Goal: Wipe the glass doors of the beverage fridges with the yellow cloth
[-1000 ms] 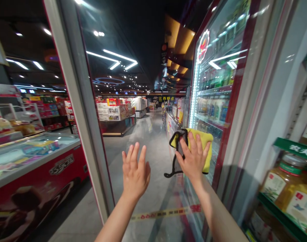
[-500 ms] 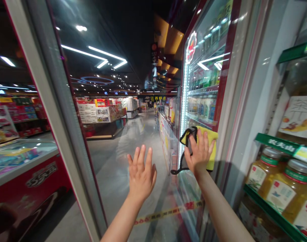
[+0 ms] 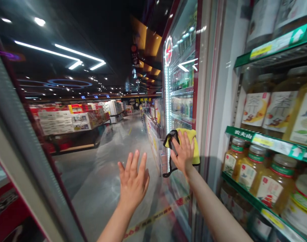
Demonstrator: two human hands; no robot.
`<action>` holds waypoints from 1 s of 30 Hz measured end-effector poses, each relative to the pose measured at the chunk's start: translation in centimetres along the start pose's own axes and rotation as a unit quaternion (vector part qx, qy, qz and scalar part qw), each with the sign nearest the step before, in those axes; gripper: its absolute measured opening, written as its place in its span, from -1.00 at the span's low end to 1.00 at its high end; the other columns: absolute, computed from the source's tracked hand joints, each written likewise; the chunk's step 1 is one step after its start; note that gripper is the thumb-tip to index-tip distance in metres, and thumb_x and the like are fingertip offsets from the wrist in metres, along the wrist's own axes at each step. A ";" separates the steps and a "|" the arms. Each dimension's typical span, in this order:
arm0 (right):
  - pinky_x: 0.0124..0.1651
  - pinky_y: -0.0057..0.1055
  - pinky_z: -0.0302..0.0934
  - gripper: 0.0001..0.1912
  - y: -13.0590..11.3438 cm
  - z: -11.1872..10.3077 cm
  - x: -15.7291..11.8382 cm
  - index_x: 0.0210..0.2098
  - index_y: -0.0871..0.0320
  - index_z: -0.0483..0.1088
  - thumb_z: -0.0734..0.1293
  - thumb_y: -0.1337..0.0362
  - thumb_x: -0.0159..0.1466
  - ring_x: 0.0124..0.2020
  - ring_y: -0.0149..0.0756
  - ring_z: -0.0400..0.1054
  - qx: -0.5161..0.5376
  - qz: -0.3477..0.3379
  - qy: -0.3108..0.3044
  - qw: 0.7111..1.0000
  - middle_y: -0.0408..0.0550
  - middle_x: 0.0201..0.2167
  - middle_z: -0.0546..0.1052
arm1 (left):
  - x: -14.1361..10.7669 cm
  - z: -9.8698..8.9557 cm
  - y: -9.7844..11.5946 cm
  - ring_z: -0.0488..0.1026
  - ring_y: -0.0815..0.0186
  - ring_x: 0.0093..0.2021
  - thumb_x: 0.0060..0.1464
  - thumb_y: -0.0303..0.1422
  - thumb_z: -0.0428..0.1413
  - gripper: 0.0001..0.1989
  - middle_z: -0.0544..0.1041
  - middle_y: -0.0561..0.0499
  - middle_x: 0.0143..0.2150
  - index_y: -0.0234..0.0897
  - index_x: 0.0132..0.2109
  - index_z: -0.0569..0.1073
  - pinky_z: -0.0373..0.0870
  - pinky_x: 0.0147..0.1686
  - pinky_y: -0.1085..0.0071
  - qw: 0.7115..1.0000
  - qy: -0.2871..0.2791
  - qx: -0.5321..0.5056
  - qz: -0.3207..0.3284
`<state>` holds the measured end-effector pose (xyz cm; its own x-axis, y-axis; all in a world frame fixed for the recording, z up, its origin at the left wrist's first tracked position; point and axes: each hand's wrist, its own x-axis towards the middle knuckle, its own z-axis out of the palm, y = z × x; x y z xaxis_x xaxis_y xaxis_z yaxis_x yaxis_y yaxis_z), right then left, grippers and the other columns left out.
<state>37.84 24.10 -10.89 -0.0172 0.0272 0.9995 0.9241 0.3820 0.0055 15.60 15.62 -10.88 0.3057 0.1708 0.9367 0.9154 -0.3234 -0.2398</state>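
Note:
My right hand [image 3: 182,151] holds a yellow and grey cleaning cloth [image 3: 195,146] with dark edging flat against a glass door [image 3: 153,188], its fingers spread over the cloth. A small loop hangs from the cloth's lower left corner. Lower and to the left, my left hand [image 3: 133,178] is open, palm toward the glass, with fingers stretched upward and nothing held. Whether its palm touches the pane cannot be made out. A yellow strip with red and dark print [image 3: 158,215] runs across the lower glass.
On the right, green-edged shelves [image 3: 256,137] hold several tea bottles [image 3: 268,186]. The grey door frame [image 3: 30,161] slants up on the left. Beyond the glass are an aisle, stacked white boxes [image 3: 57,121] and a lit drinks fridge [image 3: 181,87].
The view has turned to the right, bringing more of the bottle shelves in. The right hand stays on the cloth near the door's right edge, and the left hand stays open.

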 end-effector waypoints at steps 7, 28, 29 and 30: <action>0.40 0.25 -0.06 -0.43 -0.9 0.4 -6.3 0.33 0.07 0.24 0.18 0.39 0.33 0.50 0.06 -0.09 0.002 0.123 -0.016 0.992 0.16 0.43 0.19 | -0.7 0.3 0.4 -0.14 0.13 0.54 0.27 -0.41 0.12 -0.21 0.00 -0.08 0.54 -0.04 0.50 -0.07 -0.33 0.50 -0.01 1.000 -0.010 -0.024 -0.004; 0.34 -0.04 0.12 -0.43 4.6 -6.4 -4.1 0.28 -0.06 0.35 0.20 0.46 0.33 0.41 -0.10 0.17 -0.057 0.003 0.010 0.998 0.05 0.33 0.38 | 0.9 2.4 3.2 -0.12 0.07 0.54 0.19 -0.40 0.18 -0.12 0.00 -0.10 0.53 -0.04 0.51 -0.09 -0.40 0.49 -0.03 0.996 -0.036 -0.078 0.005; 0.36 0.00 0.08 -0.42 4.9 -6.3 -4.1 0.30 -0.07 0.33 0.21 0.45 0.33 0.42 -0.07 0.14 -0.077 0.015 0.016 0.997 0.05 0.35 0.36 | 0.8 2.3 3.2 -0.13 0.09 0.54 0.19 -0.41 0.17 -0.13 0.01 -0.10 0.53 -0.05 0.51 -0.08 -0.39 0.49 -0.01 0.996 -0.037 -0.076 0.008; 0.37 0.05 0.05 -0.40 5.3 -6.0 -4.1 0.32 -0.07 0.31 0.21 0.44 0.33 0.44 -0.04 0.11 -0.094 0.029 0.012 0.995 0.06 0.37 0.34 | 0.8 2.2 3.1 -0.14 0.10 0.54 0.20 -0.41 0.16 -0.14 0.02 -0.10 0.53 -0.06 0.51 -0.07 -0.37 0.50 0.02 0.996 -0.037 -0.075 0.012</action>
<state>45.07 20.50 -14.78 0.0458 0.0208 0.9987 0.9785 0.2002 -0.0490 19.28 16.79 -11.44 0.3505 0.2283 0.9083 0.8601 -0.4622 -0.2157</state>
